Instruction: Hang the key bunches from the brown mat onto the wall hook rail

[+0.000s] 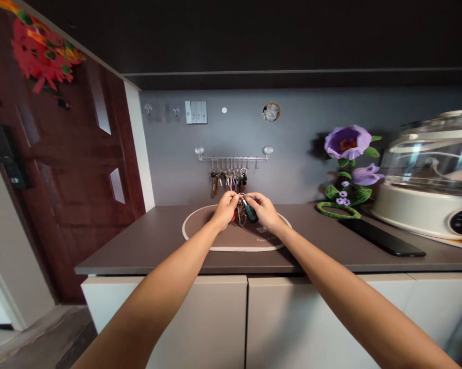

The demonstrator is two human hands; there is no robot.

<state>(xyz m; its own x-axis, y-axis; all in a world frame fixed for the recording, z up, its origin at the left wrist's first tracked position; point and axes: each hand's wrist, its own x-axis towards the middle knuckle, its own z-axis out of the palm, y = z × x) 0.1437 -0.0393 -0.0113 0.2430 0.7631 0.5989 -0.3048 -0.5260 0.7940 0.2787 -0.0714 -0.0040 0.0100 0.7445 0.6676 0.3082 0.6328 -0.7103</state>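
Note:
My left hand (226, 209) and my right hand (264, 209) are closed on opposite sides of a bunch of keys (241, 214), held by its ring above the mat. A dark green fob hangs from it beside my right fingers, and something red shows by my left fingers. Right behind my hands, several other key bunches (220, 179) hang from a clear hook rail (234, 159) on the grey wall. Hooks at the rail's right end carry nothing. Below lies an oval brown mat (200, 233) with a pale rim.
On the counter (131, 246) to the right lie a black phone (384, 238), purple craft flowers (348, 143) and a cream appliance with a clear lid (426, 179). A dark shelf (273, 41) overhangs the counter. At the left stands a dark red door (80, 205).

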